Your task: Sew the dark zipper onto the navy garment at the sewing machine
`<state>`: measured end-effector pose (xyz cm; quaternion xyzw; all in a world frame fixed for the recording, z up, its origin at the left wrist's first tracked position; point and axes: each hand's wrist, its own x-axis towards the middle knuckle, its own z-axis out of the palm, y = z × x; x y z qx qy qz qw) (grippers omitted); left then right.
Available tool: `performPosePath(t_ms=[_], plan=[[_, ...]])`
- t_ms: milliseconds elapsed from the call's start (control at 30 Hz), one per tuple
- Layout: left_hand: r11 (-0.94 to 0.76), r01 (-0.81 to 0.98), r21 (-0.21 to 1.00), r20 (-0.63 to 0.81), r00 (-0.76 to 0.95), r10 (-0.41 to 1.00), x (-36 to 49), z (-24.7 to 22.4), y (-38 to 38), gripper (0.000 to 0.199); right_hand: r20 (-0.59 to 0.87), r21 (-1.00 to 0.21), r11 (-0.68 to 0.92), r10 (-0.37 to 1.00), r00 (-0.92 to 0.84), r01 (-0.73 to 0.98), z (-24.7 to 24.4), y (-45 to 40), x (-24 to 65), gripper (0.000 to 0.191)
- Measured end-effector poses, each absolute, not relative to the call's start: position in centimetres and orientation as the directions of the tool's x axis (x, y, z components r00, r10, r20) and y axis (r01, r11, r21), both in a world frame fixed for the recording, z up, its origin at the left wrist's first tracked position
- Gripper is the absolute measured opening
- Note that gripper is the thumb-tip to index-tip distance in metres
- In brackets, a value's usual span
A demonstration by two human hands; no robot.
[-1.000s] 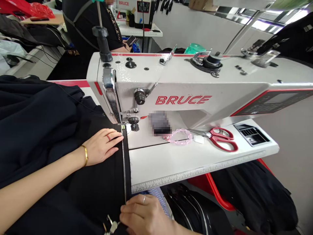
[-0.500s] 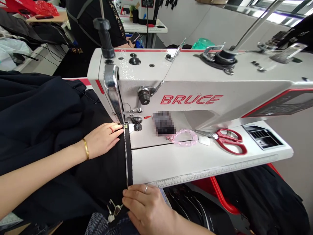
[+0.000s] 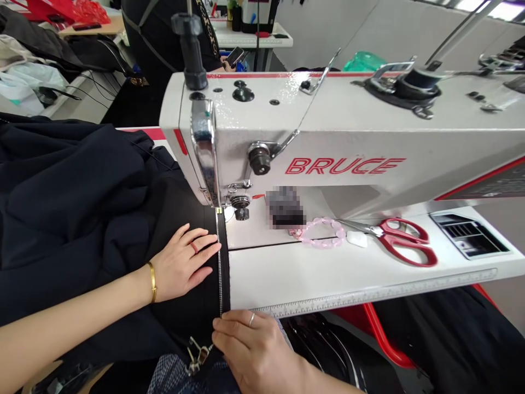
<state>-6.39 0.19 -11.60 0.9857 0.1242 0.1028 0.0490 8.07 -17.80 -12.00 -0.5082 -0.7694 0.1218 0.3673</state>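
Dark navy fabric [image 3: 74,191] spreads over the left of the table, with a black piece along its right edge. A metal-toothed zipper [image 3: 220,268] runs down that edge from under the head of the sewing machine [image 3: 241,148]. My left hand [image 3: 184,262] lies on the black cloth, fingers spread, fingertips touching the zipper's left side. At the table's front edge, my right hand [image 3: 256,345] pinches the lower part of the zipper between thumb and fingers. Metal zipper pulls [image 3: 199,353] hang just left of it. The needle area is mostly hidden behind the machine head.
Right of the needle, a pink bead bracelet [image 3: 324,234], a small white piece [image 3: 356,238] and red-handled scissors [image 3: 404,241] lie on the machine bed. A ruler strip [image 3: 348,294] follows the front edge. Behind the machine, a person [image 3: 164,38] holds a phone [image 3: 235,57].
My left hand has slid down the cloth toward me, away from the machine head, and its fingers have spread. My right hand keeps its pinch. The camera view has shifted slightly.
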Motion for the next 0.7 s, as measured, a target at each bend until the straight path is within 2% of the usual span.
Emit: performPosePath(t_ms=[133,367,600,700], plan=[[-0.964,0.231,0.134,0.22,0.941,0.256,-5.9,-11.9,1.4,0.036,0.438,-0.563,0.477,0.865,-0.246,0.674,-11.9,-16.6,8.8,0.021],[-0.964,0.224,0.14,0.309,0.916,0.257,-4.4,-12.1,4.6,0.031,0.397,-0.456,0.539,0.835,-0.38,0.708,-12.2,-13.5,10.5,0.019],[-0.975,0.221,-0.014,0.346,0.916,0.203,-3.5,-11.4,4.6,0.027,0.342,-0.383,0.577,0.814,-0.47,0.721,-11.1,-12.8,12.3,0.022],[-0.977,0.204,0.06,0.386,0.898,0.211,-2.3,-10.7,2.3,0.028,0.362,-0.399,0.507,0.852,-0.377,0.764,-9.8,-11.7,15.8,0.029]])
